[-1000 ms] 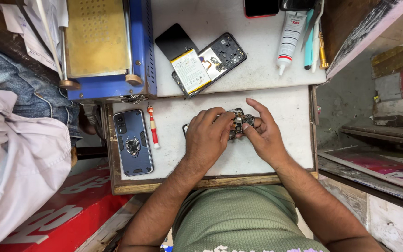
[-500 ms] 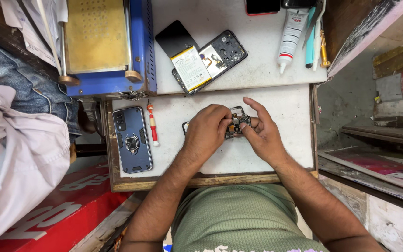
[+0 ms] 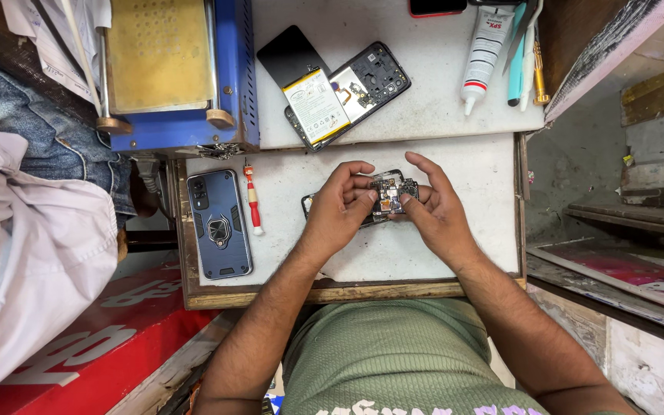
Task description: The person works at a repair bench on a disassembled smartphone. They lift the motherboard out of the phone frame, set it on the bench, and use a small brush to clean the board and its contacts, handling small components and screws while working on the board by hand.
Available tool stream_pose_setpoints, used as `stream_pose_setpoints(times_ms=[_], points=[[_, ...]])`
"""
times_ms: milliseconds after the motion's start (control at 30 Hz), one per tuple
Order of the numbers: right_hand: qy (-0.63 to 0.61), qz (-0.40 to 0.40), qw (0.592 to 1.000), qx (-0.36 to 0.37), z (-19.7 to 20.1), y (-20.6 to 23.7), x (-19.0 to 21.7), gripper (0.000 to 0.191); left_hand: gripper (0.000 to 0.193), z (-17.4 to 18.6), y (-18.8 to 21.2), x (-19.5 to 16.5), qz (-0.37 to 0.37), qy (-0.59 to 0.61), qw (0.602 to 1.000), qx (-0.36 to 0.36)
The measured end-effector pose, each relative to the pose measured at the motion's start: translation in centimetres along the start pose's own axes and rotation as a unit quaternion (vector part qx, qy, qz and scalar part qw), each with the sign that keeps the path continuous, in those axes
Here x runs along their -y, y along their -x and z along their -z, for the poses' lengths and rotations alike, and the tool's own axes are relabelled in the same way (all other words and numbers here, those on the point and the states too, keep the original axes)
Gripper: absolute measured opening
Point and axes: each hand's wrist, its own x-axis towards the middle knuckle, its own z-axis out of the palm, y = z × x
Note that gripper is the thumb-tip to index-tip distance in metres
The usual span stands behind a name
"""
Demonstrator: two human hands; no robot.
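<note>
Head view showed our left hand (image 3: 337,217) and right hand (image 3: 437,215) both closed around a small circuit board (image 3: 388,195), pinched by fingertips over the opened phone frame (image 3: 310,206) on the white work tray (image 3: 463,253). We judged the board light, stiff and fragile, best held by its bare edges. Beside us lay a blue phone case (image 3: 218,224) and a red screwdriver (image 3: 253,197).

**Opened phone between both hands**

The opened phone (image 3: 388,197) lies flat on the white work board (image 3: 463,177), back cover off, dark circuit parts and metal shields exposed. Both hands cover its ends; only its middle shows.
</note>
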Motion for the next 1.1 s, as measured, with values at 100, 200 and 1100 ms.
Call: stream_pose_setpoints(times_ms=[100, 200, 1100], points=[[0.003, 0.015, 1.0, -0.001, 0.0, -0.1, -0.1, 0.062, 0.037, 0.2, -0.1, -0.1, -0.007, -0.024, 1.0, -0.006], [-0.002, 0.007, 1.0, -0.006, 0.1, 0.0, -0.2, 0.063, 0.036, 0.0, 0.1, -0.6, -0.006, -0.05, 0.999, -0.009], [-0.025, -0.017, 1.0, 0.005, 0.0, -0.5, 0.2, 0.073, 0.01, 1.5, 0.0, -4.7, -0.307, -0.525, 0.793, 0.037]])
